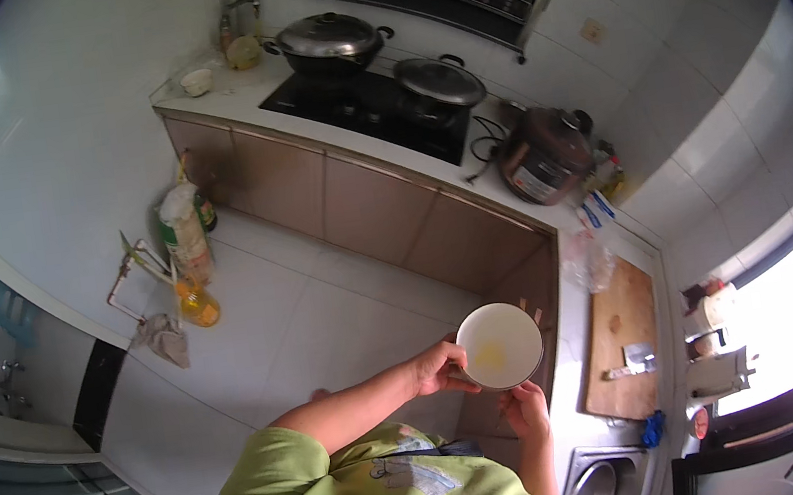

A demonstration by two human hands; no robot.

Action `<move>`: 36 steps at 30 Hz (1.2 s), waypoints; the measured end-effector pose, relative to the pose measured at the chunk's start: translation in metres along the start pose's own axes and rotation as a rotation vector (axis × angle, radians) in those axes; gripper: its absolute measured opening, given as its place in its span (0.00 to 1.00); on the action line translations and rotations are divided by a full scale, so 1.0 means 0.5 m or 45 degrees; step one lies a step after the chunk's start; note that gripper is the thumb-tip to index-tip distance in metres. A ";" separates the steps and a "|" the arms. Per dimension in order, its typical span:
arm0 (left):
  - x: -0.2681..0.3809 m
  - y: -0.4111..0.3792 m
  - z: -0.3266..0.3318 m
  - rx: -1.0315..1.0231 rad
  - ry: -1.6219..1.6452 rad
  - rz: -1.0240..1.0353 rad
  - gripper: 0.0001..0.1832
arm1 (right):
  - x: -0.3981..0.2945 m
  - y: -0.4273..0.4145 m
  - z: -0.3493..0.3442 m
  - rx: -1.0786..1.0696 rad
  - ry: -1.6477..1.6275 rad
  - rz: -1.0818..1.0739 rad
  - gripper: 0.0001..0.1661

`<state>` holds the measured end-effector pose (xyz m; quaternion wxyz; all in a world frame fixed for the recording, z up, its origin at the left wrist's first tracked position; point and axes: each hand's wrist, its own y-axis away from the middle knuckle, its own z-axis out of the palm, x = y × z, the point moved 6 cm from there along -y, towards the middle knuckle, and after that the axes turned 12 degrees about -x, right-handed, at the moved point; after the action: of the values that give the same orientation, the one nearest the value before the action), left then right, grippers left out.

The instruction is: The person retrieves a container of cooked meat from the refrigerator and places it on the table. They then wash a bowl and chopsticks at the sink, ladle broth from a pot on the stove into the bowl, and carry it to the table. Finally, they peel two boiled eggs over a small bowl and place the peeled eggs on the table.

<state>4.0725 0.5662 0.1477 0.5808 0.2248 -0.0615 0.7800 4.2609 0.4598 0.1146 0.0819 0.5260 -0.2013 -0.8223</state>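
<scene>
A white round bowl with a dark rim and a little yellow matter at its bottom is held in front of my green shirt. My left hand grips its left side, thumb near the rim. Close against the near right edge, my right hand has its fingers bent at the bowl's underside. Two thin light stick ends show past the far rim, possibly chopsticks; the bowl hides the rest, and whether my right hand holds them is unclear.
Ahead, a counter bears two lidded pots on a black cooktop and an electric cooker. At right lie a wooden cutting board with a cleaver and a metal sink. An oil bottle stands on the floor.
</scene>
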 end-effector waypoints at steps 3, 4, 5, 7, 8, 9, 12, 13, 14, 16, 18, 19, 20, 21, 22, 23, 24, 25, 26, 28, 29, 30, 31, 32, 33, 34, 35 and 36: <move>0.122 0.086 -0.054 -0.056 0.034 0.123 0.31 | -0.003 -0.139 0.207 -0.260 -0.060 0.108 0.08; 0.159 0.112 -0.074 -0.056 0.030 0.172 0.32 | -0.001 -0.177 0.262 -0.353 -0.072 0.199 0.08; 0.194 0.138 -0.091 -0.055 0.026 0.220 0.34 | 0.002 -0.212 0.314 -0.445 -0.084 0.290 0.08; 0.258 0.188 -0.120 -0.041 0.015 0.315 0.36 | 0.008 -0.274 0.401 -0.574 -0.031 0.425 0.08; 0.288 0.211 -0.131 -0.034 0.009 0.361 0.37 | 0.010 -0.303 0.436 -0.612 0.033 0.471 0.09; 0.315 0.231 -0.142 -0.006 -0.005 0.405 0.37 | 0.013 -0.329 0.462 -0.641 0.099 0.517 0.10; 0.387 0.274 -0.186 0.068 -0.007 0.516 0.37 | 0.034 -0.433 0.514 -0.783 0.190 0.630 0.09; 0.406 0.283 -0.208 0.087 0.021 0.542 0.37 | 0.031 -0.465 0.531 -0.807 0.151 0.629 0.09; 0.423 0.287 -0.229 0.105 0.048 0.569 0.37 | 0.026 -0.499 0.550 -0.831 0.113 0.629 0.08; 0.463 0.289 -0.263 0.133 0.050 0.629 0.37 | 0.015 -0.566 0.591 -0.909 0.114 0.667 0.07; 0.507 0.286 -0.296 0.148 0.045 0.670 0.36 | 0.006 -0.632 0.624 -0.998 0.189 0.744 0.08; 0.531 0.285 -0.313 0.150 0.039 0.680 0.36 | 0.011 -0.664 0.639 -1.079 0.261 0.842 0.08; 0.554 0.283 -0.329 0.151 0.033 0.690 0.36 | 0.018 -0.698 0.651 -1.159 0.336 0.940 0.08; 0.579 0.282 -0.342 0.153 0.044 0.734 0.36 | 0.015 -0.728 0.671 -1.243 0.413 1.033 0.08; 0.603 0.283 -0.352 0.154 0.054 0.779 0.36 | 0.006 -0.762 0.692 -1.313 0.501 1.009 0.08; 0.634 0.283 -0.363 0.153 0.064 0.822 0.36 | -0.001 -0.793 0.716 -1.380 0.590 0.982 0.09; 0.667 0.288 -0.370 0.206 0.023 0.843 0.36 | -0.007 -0.819 0.739 -1.442 0.668 0.955 0.10; 0.692 0.293 -0.376 0.257 -0.003 0.869 0.36 | -0.025 -0.838 0.769 -1.478 0.708 0.924 0.09; 0.715 0.300 -0.382 0.305 0.012 0.920 0.36 | -0.049 -0.859 0.804 -1.512 0.746 0.890 0.10; 0.755 0.308 -0.394 0.382 0.086 1.047 0.37 | -0.094 -0.910 0.851 -1.575 0.955 0.749 0.14; 0.776 0.314 -0.401 0.416 0.143 1.119 0.37 | -0.108 -0.955 0.857 -1.505 1.080 0.599 0.15; 0.798 0.324 -0.405 0.457 0.145 1.153 0.37 | -0.120 -1.000 0.862 -1.430 1.198 0.449 0.16; 0.817 0.337 -0.417 0.500 0.155 1.190 0.36 | -0.154 -1.021 0.892 -1.353 1.315 0.307 0.17; 0.836 0.350 -0.428 0.541 0.164 1.221 0.36 | -0.206 -1.047 0.910 -1.239 1.711 0.151 0.19; 0.859 0.362 -0.436 0.571 0.173 1.254 0.36 | -0.258 -1.066 0.935 -1.158 1.739 -0.002 0.18; 0.884 0.372 -0.446 0.601 0.179 1.280 0.35 | -0.301 -1.089 0.953 -1.069 1.759 -0.155 0.17; 0.910 0.383 -0.456 0.630 0.184 1.304 0.35 | -0.343 -1.114 0.971 -0.975 1.774 -0.305 0.16; 0.941 0.390 -0.464 0.635 0.157 1.287 0.35 | -0.390 -1.139 0.995 -0.918 1.663 -0.451 0.15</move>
<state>3.7201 1.0001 0.1716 0.0670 0.2519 0.0586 0.9637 3.9427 1.1648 0.2211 0.2179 0.8703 0.2558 -0.3600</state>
